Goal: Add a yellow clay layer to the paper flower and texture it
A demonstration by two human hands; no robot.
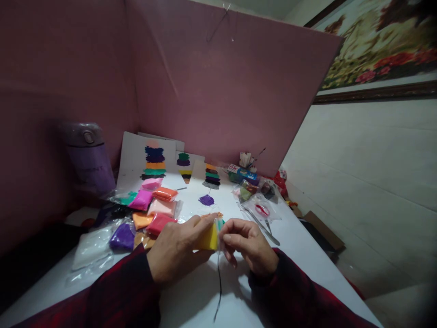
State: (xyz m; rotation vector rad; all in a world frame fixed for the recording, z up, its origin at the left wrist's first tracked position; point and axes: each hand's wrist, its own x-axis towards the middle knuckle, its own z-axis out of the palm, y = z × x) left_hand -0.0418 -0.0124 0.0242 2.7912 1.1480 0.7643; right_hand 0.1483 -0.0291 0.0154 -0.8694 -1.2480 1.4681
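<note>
My left hand is closed around a small bag of yellow modelling clay, thumb and fingers on either side of it. At the bag's clear plastic edge my right hand has its fingers curled and pinched together; its fingertips meet the plastic. Below the hands a thin black cord runs down over the white table. Left of my left hand lie a red clay bag, an orange-yellow one and a purple one. Something orange behind my left fingers is mostly hidden.
Cards with colour stripes lean at the back. A purple bottle stands at left. Metal tweezers and a clear bag with a red ring lie at right. A pink partition rises behind; the table's right edge is near.
</note>
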